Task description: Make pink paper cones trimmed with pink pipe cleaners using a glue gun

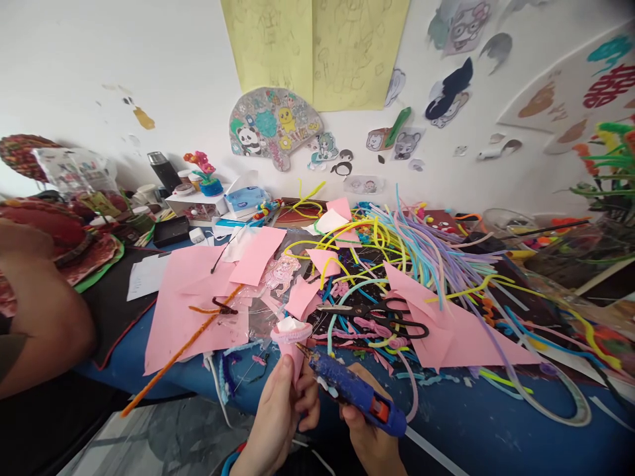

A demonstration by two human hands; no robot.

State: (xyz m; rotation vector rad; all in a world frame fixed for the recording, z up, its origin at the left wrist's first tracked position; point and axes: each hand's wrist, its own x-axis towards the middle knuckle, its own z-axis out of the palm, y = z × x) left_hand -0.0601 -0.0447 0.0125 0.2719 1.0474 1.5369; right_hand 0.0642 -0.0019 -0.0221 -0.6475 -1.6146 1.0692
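My left hand (280,413) is closed around a small pink paper cone (292,344) with white stuffing at its top, held upright near the table's front edge. My right hand (370,436) grips a blue glue gun (354,390), whose nozzle tip touches the cone's side just under the rim. Both hands sit low in the middle of the view, close together.
Pink paper sheets (198,297) and several coloured pipe cleaners (431,251) cover the blue table (476,423). Black scissors (397,317) lie behind the cone. An orange pipe cleaner (178,354) hangs over the front edge. Another person's arm (34,311) rests at the left.
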